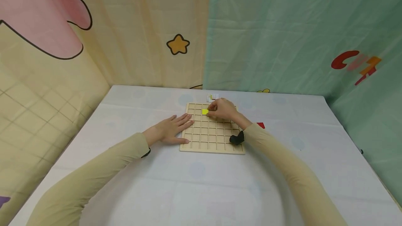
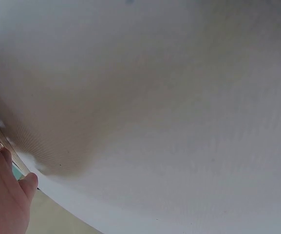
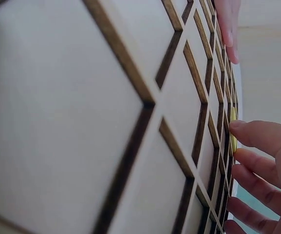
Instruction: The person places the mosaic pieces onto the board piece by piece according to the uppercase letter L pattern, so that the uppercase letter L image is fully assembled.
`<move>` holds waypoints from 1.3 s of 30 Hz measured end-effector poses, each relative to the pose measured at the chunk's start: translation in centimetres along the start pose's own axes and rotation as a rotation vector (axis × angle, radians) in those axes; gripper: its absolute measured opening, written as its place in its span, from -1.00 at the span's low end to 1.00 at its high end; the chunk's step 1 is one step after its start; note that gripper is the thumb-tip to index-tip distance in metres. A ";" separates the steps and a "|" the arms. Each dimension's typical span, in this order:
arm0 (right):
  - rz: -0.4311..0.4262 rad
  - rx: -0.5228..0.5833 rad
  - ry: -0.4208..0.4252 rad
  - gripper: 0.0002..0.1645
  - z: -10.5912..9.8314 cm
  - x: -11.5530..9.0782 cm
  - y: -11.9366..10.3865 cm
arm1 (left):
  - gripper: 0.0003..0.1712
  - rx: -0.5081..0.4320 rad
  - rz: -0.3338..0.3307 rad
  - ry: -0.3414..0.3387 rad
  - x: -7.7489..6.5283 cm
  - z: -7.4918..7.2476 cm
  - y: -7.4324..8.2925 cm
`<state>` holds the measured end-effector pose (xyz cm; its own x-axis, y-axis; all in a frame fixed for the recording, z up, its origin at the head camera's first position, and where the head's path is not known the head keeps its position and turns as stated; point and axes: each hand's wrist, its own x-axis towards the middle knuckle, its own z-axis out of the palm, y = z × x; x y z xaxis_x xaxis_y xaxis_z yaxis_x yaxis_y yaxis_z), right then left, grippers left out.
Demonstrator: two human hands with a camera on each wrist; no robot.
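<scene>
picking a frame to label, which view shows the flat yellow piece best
The head view, because the flat yellow piece shows its top face there; right wrist shows only a narrow sliver, left wrist none.

my left hand (image 1: pixel 171 128) flat, palm down, fingers straight, thumb spread apart. my right hand (image 1: pixel 223 108) farther forward, thumb and fingers pinching. left arm (image 1: pixel 94 177), right arm (image 1: pixel 290 170) both slanting inward.

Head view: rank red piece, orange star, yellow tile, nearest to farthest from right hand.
1. Yellow tile: pinched by the right hand
2. Red piece: right of the grid board, by the sleeve
3. Orange star: on the backdrop, beyond the table
</scene>
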<state>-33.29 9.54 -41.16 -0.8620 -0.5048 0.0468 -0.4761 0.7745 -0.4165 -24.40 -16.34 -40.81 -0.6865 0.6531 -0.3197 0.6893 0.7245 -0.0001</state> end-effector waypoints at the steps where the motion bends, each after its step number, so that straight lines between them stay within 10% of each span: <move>1: 0.002 0.001 -0.001 -0.62 0.0 0.0 0.0 | 0.00 0.001 0.000 0.000 0.0 0.0 0.0; 39: 0.004 -0.008 0.153 -0.63 -5.3 -5.4 2.6 | -0.02 -0.002 0.003 0.005 -0.2 0.0 0.2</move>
<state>-30.81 16.27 -37.72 -0.8802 -0.4379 0.1831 -0.4732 0.7800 -0.4094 -24.15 -16.32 -40.76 -0.6856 0.6564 -0.3147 0.6909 0.7229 0.0026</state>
